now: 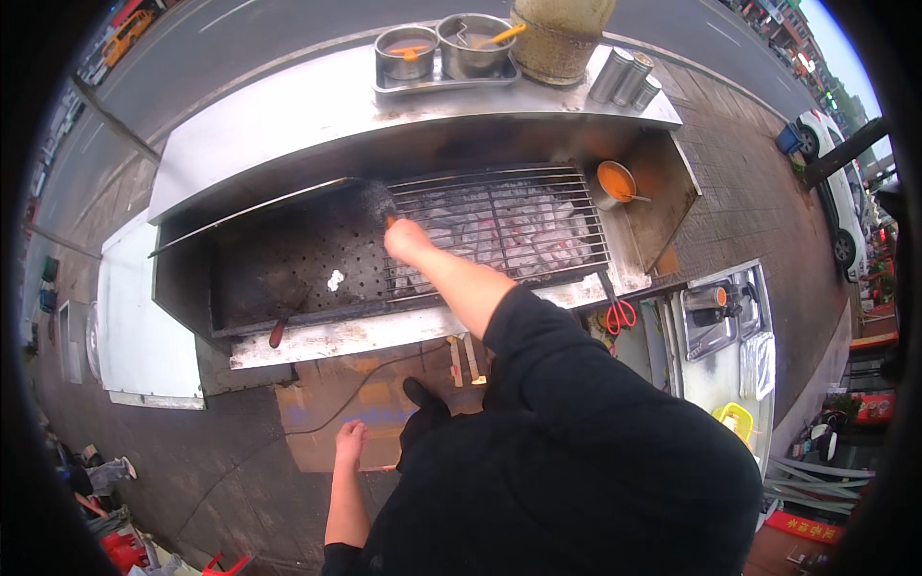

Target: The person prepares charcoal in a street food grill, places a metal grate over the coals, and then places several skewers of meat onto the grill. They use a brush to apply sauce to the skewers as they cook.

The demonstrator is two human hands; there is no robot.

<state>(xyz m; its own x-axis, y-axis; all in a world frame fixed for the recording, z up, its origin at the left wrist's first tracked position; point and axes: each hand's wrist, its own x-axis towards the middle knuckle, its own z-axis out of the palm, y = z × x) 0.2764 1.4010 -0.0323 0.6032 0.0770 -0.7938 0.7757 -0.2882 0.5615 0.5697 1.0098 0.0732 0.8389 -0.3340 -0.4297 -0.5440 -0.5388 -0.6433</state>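
Observation:
My right hand [408, 241] grips the handle of a wooden-handled tool [376, 196], whose dark, ash-dusted head lies at the left end of the metal grill grate [497, 223]. Under the grate, ash-grey charcoal [533, 227] glows pink in places. To the left is the perforated firebox floor [288, 252] of the long barbecue, with a small white lump [335, 280] on it. A second wooden-handled tool [279, 327] leans over the front edge. Low at my side hangs my left hand [351, 437], its fingers curled and nothing visible in them.
Two steel pots [407, 54] with ladles share a tray on the back shelf, beside metal shakers [623, 78]. A pot of orange sauce [616, 183] stands right of the grate. Red-handled scissors [619, 315] hang at the front. A side table [709, 381] holds trays. A cable [360, 381] crosses the ground.

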